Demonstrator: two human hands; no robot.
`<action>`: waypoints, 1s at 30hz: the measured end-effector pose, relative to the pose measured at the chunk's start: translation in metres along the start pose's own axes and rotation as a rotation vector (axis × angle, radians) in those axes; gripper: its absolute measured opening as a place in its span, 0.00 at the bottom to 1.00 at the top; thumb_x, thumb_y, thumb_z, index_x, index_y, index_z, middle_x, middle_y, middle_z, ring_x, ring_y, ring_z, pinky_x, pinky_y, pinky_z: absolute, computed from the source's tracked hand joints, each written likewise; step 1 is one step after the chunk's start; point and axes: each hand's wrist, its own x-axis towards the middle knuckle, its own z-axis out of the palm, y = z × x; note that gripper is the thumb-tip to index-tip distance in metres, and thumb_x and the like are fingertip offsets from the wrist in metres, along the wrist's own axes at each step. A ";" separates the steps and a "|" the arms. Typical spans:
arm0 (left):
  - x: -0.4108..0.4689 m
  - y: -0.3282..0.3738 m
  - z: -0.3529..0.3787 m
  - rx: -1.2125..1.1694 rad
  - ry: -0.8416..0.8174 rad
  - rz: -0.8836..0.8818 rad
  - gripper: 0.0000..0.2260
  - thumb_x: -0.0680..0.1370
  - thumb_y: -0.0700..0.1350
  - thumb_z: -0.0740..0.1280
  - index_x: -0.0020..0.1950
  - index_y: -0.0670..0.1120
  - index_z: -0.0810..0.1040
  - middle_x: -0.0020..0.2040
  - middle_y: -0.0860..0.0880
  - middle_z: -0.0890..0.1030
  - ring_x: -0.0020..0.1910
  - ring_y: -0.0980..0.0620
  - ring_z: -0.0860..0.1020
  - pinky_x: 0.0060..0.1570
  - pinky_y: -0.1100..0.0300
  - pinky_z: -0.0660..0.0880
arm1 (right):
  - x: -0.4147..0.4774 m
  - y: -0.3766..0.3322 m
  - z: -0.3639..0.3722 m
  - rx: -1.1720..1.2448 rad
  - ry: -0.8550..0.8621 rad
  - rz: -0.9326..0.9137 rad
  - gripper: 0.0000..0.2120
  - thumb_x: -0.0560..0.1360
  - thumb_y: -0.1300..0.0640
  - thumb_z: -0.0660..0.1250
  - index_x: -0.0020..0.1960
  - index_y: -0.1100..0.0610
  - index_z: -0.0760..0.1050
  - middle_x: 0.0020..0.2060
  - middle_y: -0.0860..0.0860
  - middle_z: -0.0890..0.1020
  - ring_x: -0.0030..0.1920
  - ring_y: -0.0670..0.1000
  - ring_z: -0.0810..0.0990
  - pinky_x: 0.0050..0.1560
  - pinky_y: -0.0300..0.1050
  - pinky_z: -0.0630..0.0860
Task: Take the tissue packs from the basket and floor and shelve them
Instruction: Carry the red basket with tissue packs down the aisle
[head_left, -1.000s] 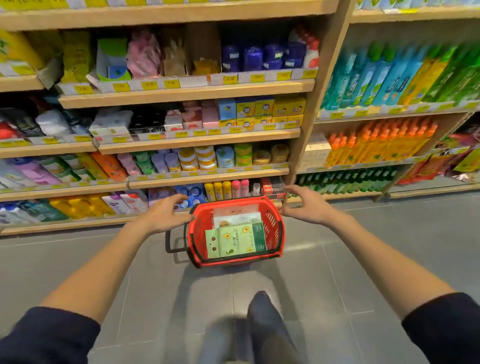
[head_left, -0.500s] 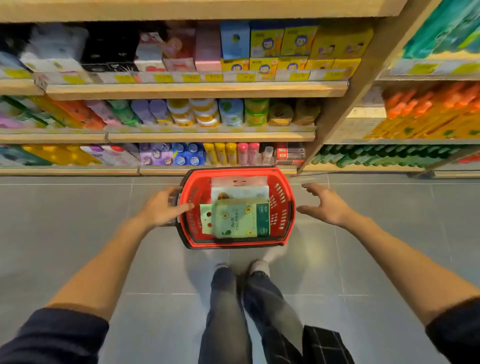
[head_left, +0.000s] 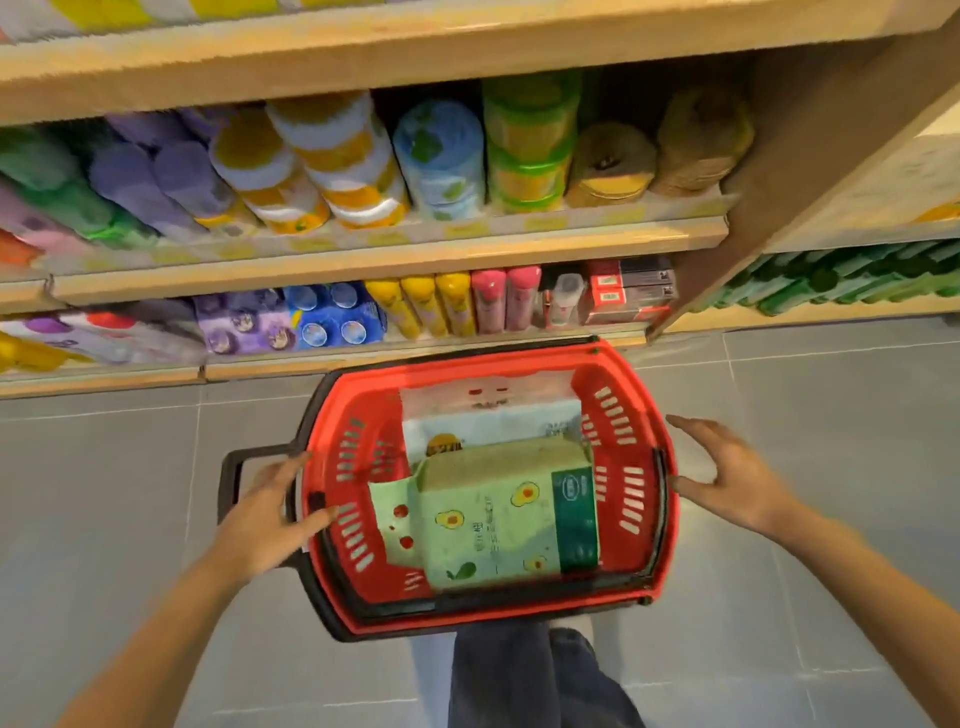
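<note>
Basket (head_left: 641, 525) of red plastic sits on the grey tile floor (head_left: 104, 493) just in front of the bottom shelf (head_left: 415, 353), and everything else is placed from it. Inside the basket, on top, lies a green tissue pack (head_left: 498, 519) printed with avocados; behind it, toward the shelf, a white tissue pack (head_left: 493, 423) shows, and past that a clear-wrapped pack (head_left: 488, 389) rests against the basket's far wall. At the basket's left side, the left hand (head_left: 265, 514) lies with fingers spread loosely over the rim and the folded-down black handle (head_left: 231, 483); whether it truly grips the handle cannot be told. At the basket's right side, the right hand (head_left: 727, 478) is held open, fingers released and splayed, thumb near the rim, grasping nothing. Beyond the basket the bottom shelf carries yellow and pink spray cans (head_left: 452, 304), with blue and purple packs to their left. Nearer than the basket, dark trouser legs (head_left: 530, 675) show
</note>
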 end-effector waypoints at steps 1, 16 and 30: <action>0.014 -0.010 0.009 0.004 -0.005 -0.019 0.39 0.66 0.63 0.69 0.73 0.56 0.59 0.72 0.44 0.63 0.64 0.39 0.73 0.63 0.43 0.70 | 0.011 0.011 0.011 0.006 0.001 0.017 0.49 0.57 0.29 0.61 0.71 0.56 0.63 0.66 0.60 0.70 0.69 0.59 0.65 0.63 0.54 0.68; 0.072 -0.066 0.074 -0.231 0.230 0.037 0.49 0.60 0.47 0.77 0.62 0.80 0.48 0.60 0.43 0.66 0.61 0.40 0.70 0.61 0.40 0.71 | 0.071 0.060 0.092 0.221 0.138 0.052 0.39 0.63 0.59 0.77 0.65 0.37 0.61 0.57 0.52 0.65 0.54 0.51 0.70 0.59 0.48 0.71; 0.057 -0.057 0.050 -0.166 0.222 0.089 0.47 0.54 0.58 0.78 0.67 0.71 0.57 0.54 0.47 0.68 0.61 0.41 0.70 0.61 0.40 0.70 | 0.060 0.047 0.066 0.217 0.069 0.036 0.43 0.63 0.58 0.77 0.69 0.38 0.59 0.57 0.53 0.65 0.57 0.53 0.70 0.60 0.56 0.73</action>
